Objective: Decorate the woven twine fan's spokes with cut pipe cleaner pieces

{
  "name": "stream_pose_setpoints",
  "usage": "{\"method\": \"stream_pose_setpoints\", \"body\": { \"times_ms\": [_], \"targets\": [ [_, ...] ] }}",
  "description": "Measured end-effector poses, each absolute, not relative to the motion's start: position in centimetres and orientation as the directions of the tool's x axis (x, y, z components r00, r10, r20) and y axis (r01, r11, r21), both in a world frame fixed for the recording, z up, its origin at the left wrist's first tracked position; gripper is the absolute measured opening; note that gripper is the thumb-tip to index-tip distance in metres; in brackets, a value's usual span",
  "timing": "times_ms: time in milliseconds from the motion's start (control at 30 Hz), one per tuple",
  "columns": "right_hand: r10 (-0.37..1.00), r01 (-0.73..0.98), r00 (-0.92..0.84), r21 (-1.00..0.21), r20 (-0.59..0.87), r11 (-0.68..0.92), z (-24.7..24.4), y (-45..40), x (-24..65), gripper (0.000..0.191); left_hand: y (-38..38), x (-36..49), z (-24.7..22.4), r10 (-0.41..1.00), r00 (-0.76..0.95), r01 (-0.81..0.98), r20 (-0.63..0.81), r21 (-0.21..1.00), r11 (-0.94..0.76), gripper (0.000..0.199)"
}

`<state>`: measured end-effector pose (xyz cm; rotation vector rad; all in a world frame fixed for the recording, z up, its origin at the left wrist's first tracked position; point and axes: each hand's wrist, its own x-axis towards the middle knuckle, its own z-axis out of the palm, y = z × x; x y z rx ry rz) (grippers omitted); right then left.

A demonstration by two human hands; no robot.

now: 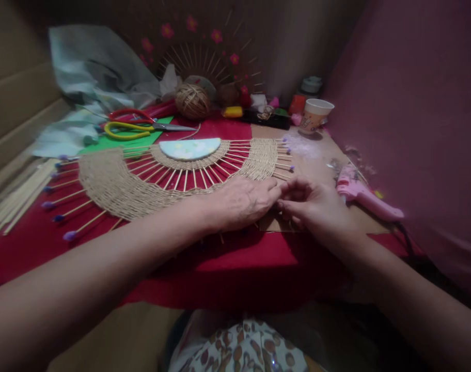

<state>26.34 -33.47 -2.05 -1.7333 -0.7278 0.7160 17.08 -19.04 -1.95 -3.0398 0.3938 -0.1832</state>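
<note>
A half-round woven fan (104, 181) of tan cord on thin wooden sticks lies flat, with purple-blue tips on the stick ends and a pale blue floral half-disc (189, 149) at its centre. My left hand (245, 201) rests over its lower right part, fingers closed together, fingertips meeting my right hand. Pinched at the fan's right edge, my right hand (311, 206) has its thumb and fingers close around a stick end. What either hand holds is hidden between the fingers.
Right of my hands lies a pink glue gun (369, 199); behind it stands a paper cup (316, 116). Red-and-yellow-handled scissors (142, 125), a twine ball (192, 101) and a green sheet (132, 140) are at the back. Loose sticks (20, 199) lie left on the red cloth (220, 263).
</note>
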Motion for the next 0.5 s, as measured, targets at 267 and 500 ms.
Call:
{"method": "stream_pose_setpoints", "body": {
  "times_ms": [267,500],
  "targets": [
    [0.776,0.056,0.566,-0.926,-0.278,-0.373,-1.3,-33.0,27.0,0.01,-19.3,16.9,-1.6,-0.208,0.972,-0.199,0.105,-0.093,-0.976,0.033],
    [0.804,-0.021,0.421,-0.89,-0.421,-0.455,-0.5,-32.8,27.9,0.021,-19.2,17.0,-1.3,-0.165,0.979,-0.159,0.12,-0.062,-0.985,0.023]
  ]
}}
